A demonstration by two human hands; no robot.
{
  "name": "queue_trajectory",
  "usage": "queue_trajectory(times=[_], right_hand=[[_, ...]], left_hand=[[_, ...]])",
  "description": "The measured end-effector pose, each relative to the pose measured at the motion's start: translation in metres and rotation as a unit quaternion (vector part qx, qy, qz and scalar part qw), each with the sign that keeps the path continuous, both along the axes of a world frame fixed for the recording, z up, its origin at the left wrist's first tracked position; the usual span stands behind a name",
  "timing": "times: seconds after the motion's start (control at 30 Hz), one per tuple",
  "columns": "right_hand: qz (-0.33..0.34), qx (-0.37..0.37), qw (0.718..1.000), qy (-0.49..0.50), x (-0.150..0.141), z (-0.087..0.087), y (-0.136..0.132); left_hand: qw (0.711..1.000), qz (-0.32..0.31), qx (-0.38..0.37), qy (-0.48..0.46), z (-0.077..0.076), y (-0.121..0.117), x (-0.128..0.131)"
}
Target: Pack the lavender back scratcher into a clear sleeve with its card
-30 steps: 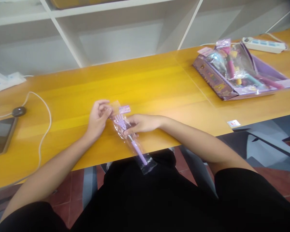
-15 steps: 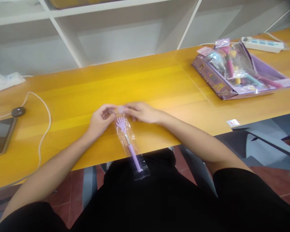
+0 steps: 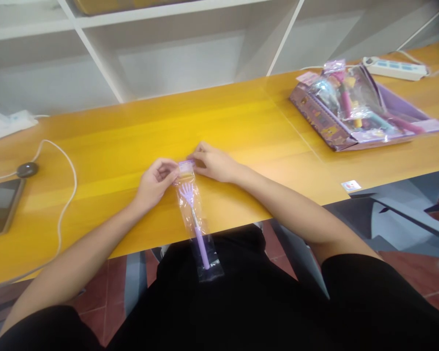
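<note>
Purple plastic forms the handle and the splayed, hand-shaped head of a back scratcher (image 3: 202, 248), which lies inside a clear plastic sleeve (image 3: 211, 273) at the lower centre of the frame, head uppermost, a metallic shaft between. The sleeve's lower end reaches past the near edge of the wooden tabletop (image 3: 106, 156), in front of black clothing (image 3: 249, 292). At mid-frame, the left hand (image 3: 155, 183) pinches the sleeve's upper left edge between thumb and fingers, just below the purple-edged header (image 3: 186, 166). The right hand (image 3: 215, 163) has its fingertips close together at the header's right end; whether they grip it, I cannot tell. In the upper right, a printed purple box (image 3: 316, 114) holds more packaged pieces in pink, yellow and turquoise, near a white power strip (image 3: 395, 68). A dark phone-like device (image 3: 2, 207) lies at the left edge, near a white cable (image 3: 75, 185).
</note>
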State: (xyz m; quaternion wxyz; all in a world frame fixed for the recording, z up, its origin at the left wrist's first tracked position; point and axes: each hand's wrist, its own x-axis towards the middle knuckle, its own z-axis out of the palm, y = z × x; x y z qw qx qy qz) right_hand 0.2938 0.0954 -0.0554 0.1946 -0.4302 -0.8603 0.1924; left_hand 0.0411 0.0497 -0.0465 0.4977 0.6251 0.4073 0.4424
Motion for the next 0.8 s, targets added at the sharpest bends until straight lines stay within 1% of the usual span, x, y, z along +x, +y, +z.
queue_trajectory(times=[0.23,0.37,0.43,0.53,0.67,0.7,0.73,0.8], right_hand=[[0.0,-0.034,0.996,0.083,0.004,0.002,0.005],[-0.005,-0.073,0.986,0.148,0.003,0.0,0.005],[-0.016,-0.077,0.98,0.182,0.002,-0.002,0.006],[-0.016,-0.094,0.967,0.237,0.0,-0.006,0.006],[0.002,-0.194,0.932,0.305,-0.003,-0.008,0.004],[0.002,-0.209,0.924,0.319,-0.004,-0.007,0.004],[-0.001,-0.213,0.919,0.331,-0.004,-0.006,0.003],[-0.011,-0.183,0.92,0.347,-0.005,-0.004,0.001]], left_hand=[[1.0,-0.015,-0.025,-0.004,-0.003,0.0,0.0],[0.999,-0.019,-0.022,0.019,-0.002,-0.002,-0.003],[0.999,-0.02,-0.015,0.027,-0.002,-0.004,-0.004],[0.999,-0.021,-0.007,0.034,-0.002,-0.005,-0.004],[0.999,-0.018,-0.003,0.034,-0.002,-0.005,-0.003],[0.999,-0.017,-0.002,0.032,-0.002,-0.005,-0.002],[0.999,-0.017,-0.002,0.03,-0.002,-0.005,-0.002],[0.999,-0.018,0.0,0.028,-0.002,-0.005,-0.002]])
